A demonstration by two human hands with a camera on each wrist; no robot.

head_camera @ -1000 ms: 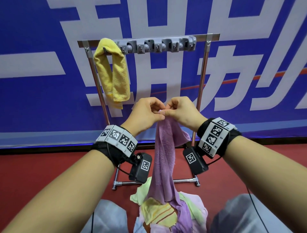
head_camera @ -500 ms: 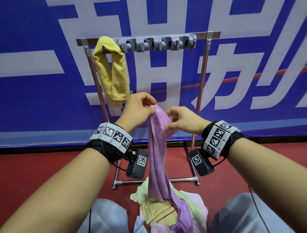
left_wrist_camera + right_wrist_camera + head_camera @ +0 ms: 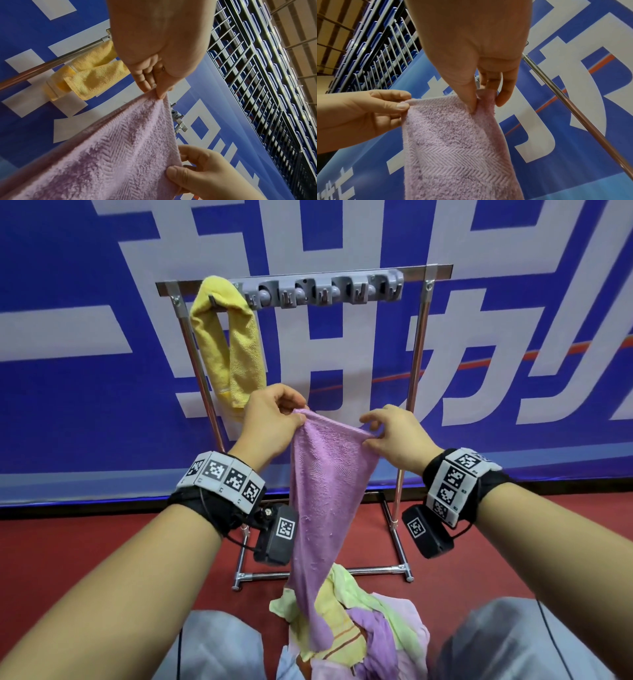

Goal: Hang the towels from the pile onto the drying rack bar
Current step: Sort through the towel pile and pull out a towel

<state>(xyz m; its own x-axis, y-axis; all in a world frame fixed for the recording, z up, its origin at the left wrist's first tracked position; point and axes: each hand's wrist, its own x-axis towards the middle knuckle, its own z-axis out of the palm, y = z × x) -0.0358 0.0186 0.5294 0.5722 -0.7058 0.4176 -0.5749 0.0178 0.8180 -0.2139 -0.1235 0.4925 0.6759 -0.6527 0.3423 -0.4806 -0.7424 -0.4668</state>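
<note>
While the soft lilac terry towel (image 3: 330, 474) hangs below and in front of the chrome drying rack bar (image 3: 435, 268), the left hand (image 3: 270, 422) pinches one top corner between thumb and fingers and the right hand (image 3: 390, 433) pinches the other, so the upper hem is drawn into a short, fairly taut edge. Both wrist views show the grip sitting right at the hem: thumb on the near face, fingers behind. The towel's lower end trails down onto the loose pile of pale green, lilac and white towels (image 3: 359, 631) on the red floor, well below the bar.

A folded yellow terry towel (image 3: 229, 350) is draped over the bar's left end, just beside the grey plastic clip holder (image 3: 325, 290) fixed along the bar's middle. The free stretch of bar seems to be on the right, past the holder, though it looks short.

To do this step well, I judge the hands should part a little more to flatten the hem, then lift until the trailing end clears the pile, so no other towel is dragged up. The hem should pass over the bar level, and be let down behind it until both halves hang about even; an uneven drape would likely slide off. Keeping clear of the yellow towel avoids knocking it.
</note>
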